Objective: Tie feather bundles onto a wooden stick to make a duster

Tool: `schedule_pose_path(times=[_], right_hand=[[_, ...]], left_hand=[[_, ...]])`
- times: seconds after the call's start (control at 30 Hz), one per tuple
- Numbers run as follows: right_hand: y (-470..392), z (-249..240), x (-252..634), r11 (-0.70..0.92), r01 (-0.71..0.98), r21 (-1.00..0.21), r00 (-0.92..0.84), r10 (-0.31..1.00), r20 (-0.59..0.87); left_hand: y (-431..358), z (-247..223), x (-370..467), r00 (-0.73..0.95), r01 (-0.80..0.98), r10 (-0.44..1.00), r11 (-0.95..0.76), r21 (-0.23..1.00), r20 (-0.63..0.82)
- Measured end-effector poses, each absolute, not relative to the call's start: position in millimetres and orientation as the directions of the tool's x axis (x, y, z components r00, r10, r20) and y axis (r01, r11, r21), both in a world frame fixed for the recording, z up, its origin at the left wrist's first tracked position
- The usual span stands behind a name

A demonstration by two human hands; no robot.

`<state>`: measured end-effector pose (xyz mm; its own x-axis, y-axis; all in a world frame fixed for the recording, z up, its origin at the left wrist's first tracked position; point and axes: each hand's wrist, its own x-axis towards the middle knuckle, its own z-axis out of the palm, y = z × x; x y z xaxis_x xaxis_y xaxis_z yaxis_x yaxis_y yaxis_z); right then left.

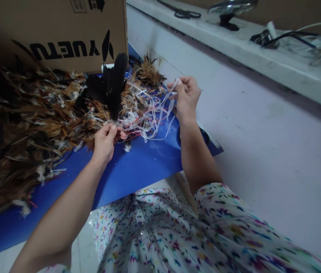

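Mid-frame, your left hand (105, 140) pinches the black feathers (112, 85) by their base; your right hand (186, 96) grips white string (149, 117) above the blue sheet (137, 167).

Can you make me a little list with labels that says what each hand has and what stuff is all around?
left hand: pinches the base of a black feather bunch
right hand: grip closed on a white string, raised
between the hands: loose tangle of white strips
under it all: blue sheet
left side: brown feather pile
behind: cardboard box
far ledge: scissors
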<state>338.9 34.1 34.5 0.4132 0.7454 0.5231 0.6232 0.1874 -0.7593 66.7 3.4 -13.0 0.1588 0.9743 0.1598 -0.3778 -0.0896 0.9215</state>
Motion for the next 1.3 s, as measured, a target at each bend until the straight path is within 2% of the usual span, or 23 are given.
schedule_pose_path(times=[0.17,0.3,0.5,0.8,0.9,0.97,1.03,1.1,1.17,1.3], right_hand=[[24.3,42.3,333.4,0.331,0.499,-0.801,0.428,0.71,0.56],[17.1,50.8,335.8,0.358,0.526,-0.771,0.404,0.693,0.597],[0.8,71.3,337.4,0.388,0.41,-0.825,0.417,0.725,0.548],[-36.5,85.7,326.9,0.32,0.582,-0.748,0.259,0.798,0.544],[-58.2,86.3,324.0,0.289,0.587,-0.756,0.165,0.872,0.461],[-70.5,85.7,327.5,0.25,0.618,-0.745,-0.008,0.95,0.312],[-76.0,83.9,335.6,0.245,0.672,-0.699,-0.209,0.968,0.138],[-71.1,80.0,346.0,0.258,0.736,-0.626,-0.275,0.959,0.073],[-54.5,74.1,355.9,0.238,0.814,-0.53,-0.189,0.971,0.145],[5.1,56.5,369.3,0.082,0.916,-0.393,0.035,0.959,0.281]], left_hand=[[2.9,-11.7,67.1,0.164,-0.398,0.973,-0.084,0.914,0.161],[2.5,-9.8,67.5,0.161,-0.404,0.974,-0.082,0.911,0.16],[2.3,-9.2,67.8,0.157,-0.369,0.976,-0.082,0.926,0.149],[2.1,-11.4,68.0,0.169,-0.399,0.971,-0.092,0.912,0.172],[1.5,-10.9,68.6,0.165,-0.39,0.972,-0.089,0.916,0.165],[1.2,-10.6,69.0,0.177,-0.381,0.97,-0.087,0.92,0.165],[0.8,-10.5,69.4,0.188,-0.376,0.968,-0.087,0.923,0.167],[0.6,-10.7,69.7,0.194,-0.374,0.966,-0.087,0.924,0.169],[0.4,-11.1,70.0,0.196,-0.371,0.966,-0.084,0.925,0.166],[0.1,-11.9,70.0,0.194,-0.367,0.969,-0.071,0.928,0.151]])
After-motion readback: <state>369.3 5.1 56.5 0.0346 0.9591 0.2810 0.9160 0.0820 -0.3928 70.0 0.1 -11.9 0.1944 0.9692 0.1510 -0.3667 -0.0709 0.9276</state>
